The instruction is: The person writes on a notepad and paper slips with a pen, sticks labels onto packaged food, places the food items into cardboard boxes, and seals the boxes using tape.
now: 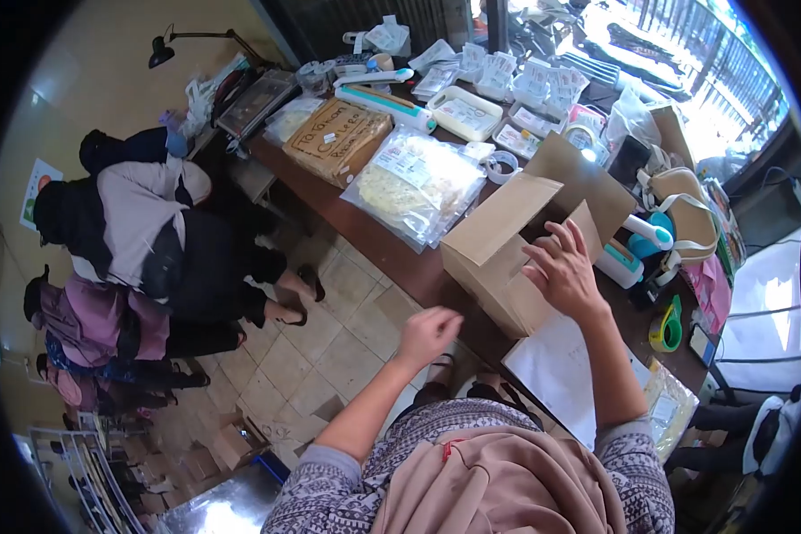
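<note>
An open cardboard box (498,258) stands at the edge of the brown table, its flaps raised. My right hand (562,271) is over the box's near right side, fingers spread and slightly bent, with nothing visible in them. To the left of the box my left hand (430,336) hangs over the floor in front of the table, fingers curled together; whether anything small is inside is hidden. Clear bags of pale flat food (414,182) lie left of the box. Beyond them sits a taped brown parcel (338,141) with handwriting.
A tape roll (502,166), a white tray (465,113) and packets lie behind the box. At the right are a green tape dispenser (666,331), a phone (702,345), white papers (565,374) and a tan bag (683,209). Several people stand at the left.
</note>
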`<state>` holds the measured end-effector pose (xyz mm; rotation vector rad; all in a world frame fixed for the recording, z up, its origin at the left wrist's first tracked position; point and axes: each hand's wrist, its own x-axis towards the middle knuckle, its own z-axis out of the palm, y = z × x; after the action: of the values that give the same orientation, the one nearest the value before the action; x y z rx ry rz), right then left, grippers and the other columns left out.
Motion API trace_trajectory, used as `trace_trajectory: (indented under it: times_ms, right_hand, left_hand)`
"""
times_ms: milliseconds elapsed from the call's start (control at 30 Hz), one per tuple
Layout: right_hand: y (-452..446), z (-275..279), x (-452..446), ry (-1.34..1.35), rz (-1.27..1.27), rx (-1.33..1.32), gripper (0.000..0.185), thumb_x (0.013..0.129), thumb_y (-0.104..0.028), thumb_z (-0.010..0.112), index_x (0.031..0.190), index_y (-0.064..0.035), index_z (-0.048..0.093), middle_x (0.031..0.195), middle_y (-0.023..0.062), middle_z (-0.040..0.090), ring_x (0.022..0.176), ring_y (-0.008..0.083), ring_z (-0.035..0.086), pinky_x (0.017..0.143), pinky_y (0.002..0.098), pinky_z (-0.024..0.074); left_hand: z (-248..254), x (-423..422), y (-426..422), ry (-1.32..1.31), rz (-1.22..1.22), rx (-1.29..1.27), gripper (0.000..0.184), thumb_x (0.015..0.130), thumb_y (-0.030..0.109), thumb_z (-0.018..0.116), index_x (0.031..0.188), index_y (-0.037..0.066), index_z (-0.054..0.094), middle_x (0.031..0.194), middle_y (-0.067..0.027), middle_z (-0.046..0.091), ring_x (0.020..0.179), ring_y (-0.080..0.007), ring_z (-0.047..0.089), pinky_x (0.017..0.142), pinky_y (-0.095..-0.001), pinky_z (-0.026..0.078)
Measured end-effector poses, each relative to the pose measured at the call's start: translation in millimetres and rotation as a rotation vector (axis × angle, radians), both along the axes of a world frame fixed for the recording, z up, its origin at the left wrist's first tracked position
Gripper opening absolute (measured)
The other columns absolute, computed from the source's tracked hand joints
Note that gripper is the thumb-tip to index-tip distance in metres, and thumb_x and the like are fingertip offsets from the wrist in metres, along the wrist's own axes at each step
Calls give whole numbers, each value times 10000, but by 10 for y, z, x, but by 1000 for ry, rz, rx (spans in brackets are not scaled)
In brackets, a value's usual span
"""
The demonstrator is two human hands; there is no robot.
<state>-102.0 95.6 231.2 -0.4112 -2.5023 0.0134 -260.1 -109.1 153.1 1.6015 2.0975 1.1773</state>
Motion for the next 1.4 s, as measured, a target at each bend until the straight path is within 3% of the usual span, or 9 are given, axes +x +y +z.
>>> trace_trajectory:
  times_ms: [100, 367, 500, 667, 833, 1033, 1167, 1300, 1400]
  right_hand:
    - [159, 106, 60, -83, 194, -238, 247, 769, -230, 643, 625, -40, 579, 748, 64, 517, 821, 236, 487, 868, 382, 382]
    - [106, 286, 788, -85, 251, -437, 200, 731, -158, 677, 619, -27, 576, 715, 55, 580, 701, 235, 535, 699, 353, 407]
    - [50, 159, 1058, -192, 103, -534, 127, 715, -106, 661, 649, -22, 593, 817, 82, 634, 739, 256, 577, 698, 350, 433]
    - [80, -94, 1225, -222, -24, -774, 95, 710, -26, 634, 800, -1, 620, 895, 133, 622, 756, 264, 605, 684, 338, 477]
    - [379, 32, 1049, -367, -168, -916, 325, 710, 14, 638, 1030, -9, 589, 928, 172, 597, 689, 276, 612, 647, 330, 490]
    - [1100, 150, 436, -671, 52, -252, 716, 654, -101, 721, 1284, -83, 380, 1308, 224, 349, 1153, 430, 393, 945, 454, 377]
    - [1477, -289, -31, -910, -115, -300, 845, 680, -155, 718, 1376, -121, 241, 1373, 229, 266, 1215, 447, 324, 962, 470, 374]
    - [1383, -331, -217, -1051, -199, -310, 860, 682, -176, 717, 1382, -118, 222, 1411, 231, 199, 1239, 457, 292, 951, 514, 366]
    - [1471, -592, -122, -935, -141, -414, 916, 664, -190, 729, 1397, -119, 185, 1440, 231, 123, 1258, 481, 243, 970, 536, 334]
  left_hand:
    - [362, 171, 604, 307, -292, 89, 132, 802, 121, 589, 875, 13, 615, 852, -108, 625, 744, -255, 611, 647, -326, 485]
    - [-145, 436, 1578, 523, -334, 153, 380, 854, 404, 484, 1025, 84, 595, 1148, -155, 538, 1249, -352, 329, 1041, -502, 232]
    - [-1, 375, 1776, 640, -372, -99, 431, 835, 511, 449, 932, 123, 612, 1024, -122, 574, 1140, -302, 440, 1013, -506, 243]
    - [155, 342, 1671, 582, -385, 254, 383, 779, 529, 520, 726, 150, 532, 707, -16, 521, 746, -182, 522, 800, -371, 348]
    - [500, 347, 1363, 617, -420, 394, 372, 753, 495, 567, 697, 135, 491, 675, -15, 466, 700, -188, 494, 773, -366, 360]
    - [724, 274, 793, 421, -280, 265, 237, 801, 296, 581, 663, 108, 535, 704, -26, 542, 712, -194, 519, 780, -366, 379]
    - [695, 240, 512, 391, -261, 53, 235, 795, 289, 584, 664, 97, 548, 733, -34, 579, 741, -193, 541, 794, -375, 385]
    - [582, 207, 58, 438, -261, -407, 367, 795, 311, 580, 1109, 121, 579, 1220, -108, 540, 1193, -286, 453, 1008, -414, 324]
    - [-138, 285, -173, 421, -135, -174, 425, 763, 348, 611, 1124, 129, 566, 1236, -94, 527, 1205, -289, 438, 1015, -432, 317]
